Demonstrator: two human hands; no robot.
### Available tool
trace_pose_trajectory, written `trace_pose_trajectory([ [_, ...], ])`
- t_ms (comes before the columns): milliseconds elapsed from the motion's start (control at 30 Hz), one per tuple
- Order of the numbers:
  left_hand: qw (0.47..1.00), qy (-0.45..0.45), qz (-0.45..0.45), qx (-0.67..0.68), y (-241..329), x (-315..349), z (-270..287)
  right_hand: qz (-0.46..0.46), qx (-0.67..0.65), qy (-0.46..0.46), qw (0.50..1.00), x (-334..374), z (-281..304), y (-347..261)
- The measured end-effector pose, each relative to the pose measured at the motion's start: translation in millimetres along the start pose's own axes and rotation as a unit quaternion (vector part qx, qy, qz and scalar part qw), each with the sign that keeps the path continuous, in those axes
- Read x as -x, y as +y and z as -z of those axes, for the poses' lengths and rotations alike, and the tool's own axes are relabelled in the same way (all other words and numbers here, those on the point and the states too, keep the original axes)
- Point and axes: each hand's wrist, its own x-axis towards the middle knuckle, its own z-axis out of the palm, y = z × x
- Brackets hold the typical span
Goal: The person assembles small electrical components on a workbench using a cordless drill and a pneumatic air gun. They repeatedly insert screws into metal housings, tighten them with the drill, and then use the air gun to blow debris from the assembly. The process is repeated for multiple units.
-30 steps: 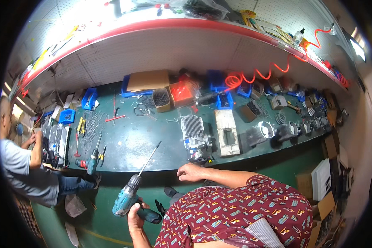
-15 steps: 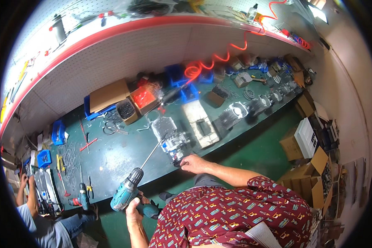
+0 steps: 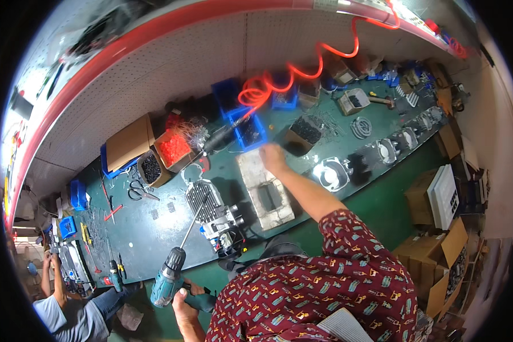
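My left hand point(image 3: 185, 305) is closed round the handle of a teal and black cordless drill point(image 3: 169, 279). The drill's long thin bit slants up to a finned grey metal housing point(image 3: 204, 199) on the bench; whether the tip touches it, I cannot tell. Joined to the housing's near side is an assembly with wires and blue and silver parts point(image 3: 219, 232). My right hand point(image 3: 274, 159) is over the far end of a worn whitish block with a square opening point(image 3: 248, 178), close to a blue bin point(image 3: 256, 143) of small dark parts. Its fingers are hidden.
A red coiled air hose point(image 3: 290, 71) hangs over the green bench. Open boxes of red pieces point(image 3: 174, 149) and black fasteners point(image 3: 151, 169) stand behind the housing. Round metal housings point(image 3: 332, 174) line the right edge. Another person point(image 3: 68, 313) works at far left.
My right hand has left the near edge of the assembly and reached forward and right, over the block. The drill stays in my left hand, and the view has shifted.
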Motion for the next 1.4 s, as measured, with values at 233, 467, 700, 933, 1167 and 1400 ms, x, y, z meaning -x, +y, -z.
trace_pose_trajectory([
  [233, 0.998, 0.041, 0.013, -0.048, -9, -11, -63, 0.153, 0.220, -0.141, 0.953, -95, -28, 13],
  [467, 0.997, 0.063, 0.031, -0.033, -14, -22, -89, 0.142, 0.329, -0.261, 0.896, -123, -47, 5],
  [700, 0.997, 0.057, 0.017, -0.045, -16, -30, -97, 0.178, 0.238, -0.219, 0.929, -122, -41, 9],
  [933, 0.999, 0.017, -0.004, -0.038, -17, -52, -94, -0.229, -0.584, -0.269, 0.731, -74, 63, -42],
  [1167, 0.994, -0.068, -0.001, -0.084, -9, -65, -100, -0.208, -0.738, -0.218, 0.604, 18, 149, -51],
  [1400, 0.978, -0.157, 0.020, -0.139, -15, -58, -101, -0.184, -0.767, -0.098, 0.607, 100, 200, -44],
])
